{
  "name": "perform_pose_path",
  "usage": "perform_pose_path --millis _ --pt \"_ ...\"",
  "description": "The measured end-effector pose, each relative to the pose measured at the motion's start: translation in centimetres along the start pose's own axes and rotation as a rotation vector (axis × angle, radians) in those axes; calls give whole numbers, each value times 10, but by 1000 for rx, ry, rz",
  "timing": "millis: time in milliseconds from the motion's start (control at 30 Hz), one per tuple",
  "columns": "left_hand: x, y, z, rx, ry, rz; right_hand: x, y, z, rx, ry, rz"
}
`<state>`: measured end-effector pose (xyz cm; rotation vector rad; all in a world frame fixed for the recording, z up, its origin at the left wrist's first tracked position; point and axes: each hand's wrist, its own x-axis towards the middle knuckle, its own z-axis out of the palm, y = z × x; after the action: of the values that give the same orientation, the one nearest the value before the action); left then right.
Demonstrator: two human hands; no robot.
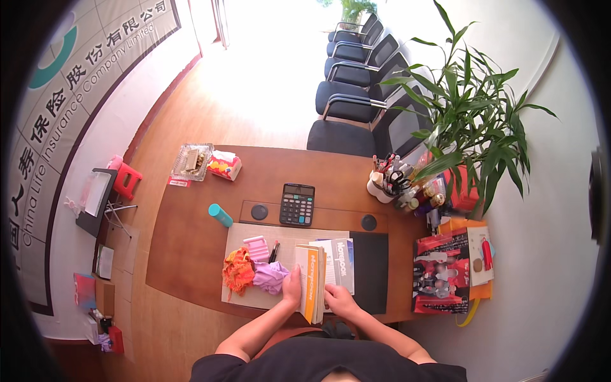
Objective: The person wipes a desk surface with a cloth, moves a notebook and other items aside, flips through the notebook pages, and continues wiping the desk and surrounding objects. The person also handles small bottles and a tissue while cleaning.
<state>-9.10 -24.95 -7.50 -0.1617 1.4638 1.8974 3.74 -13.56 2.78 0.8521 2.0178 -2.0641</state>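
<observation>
A stack of notebooks [312,284], the top one with an orange band, is held on edge between my two hands near the desk's front. My left hand [292,289] grips its left side, and my right hand [341,301] presses its right side. Behind the stack, a grey-and-white notebook [341,260] lies on the desk pad. Left of my left hand are a crumpled lilac cloth [271,277], an orange patterned cloth [238,271] and a pink plastic object [257,248]. A dark pen [274,251] lies beside them.
On the wooden desk [191,243] are a calculator [297,204], a teal cylinder [220,215], a tissue box [224,165], a glass ashtray [192,162] and a pen holder [380,187]. Bags and a photo print [441,272] sit at the right edge, below a leafy plant [470,110].
</observation>
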Motion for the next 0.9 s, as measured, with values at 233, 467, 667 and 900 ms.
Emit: perform_pose_path --millis 233,467,667,900 --pt "0 0 -1 -84 121 -48 -6 -15 5 -105 31 -230" --pt "8 2 -16 -240 -85 -233 -20 -45 0 -307 119 -230" --pt "33 -37 -32 -465 -168 -387 -1 -18 -35 -92 274 -289" --pt "61 -89 -106 -775 -851 -340 69 86 -87 -76 362 -132"
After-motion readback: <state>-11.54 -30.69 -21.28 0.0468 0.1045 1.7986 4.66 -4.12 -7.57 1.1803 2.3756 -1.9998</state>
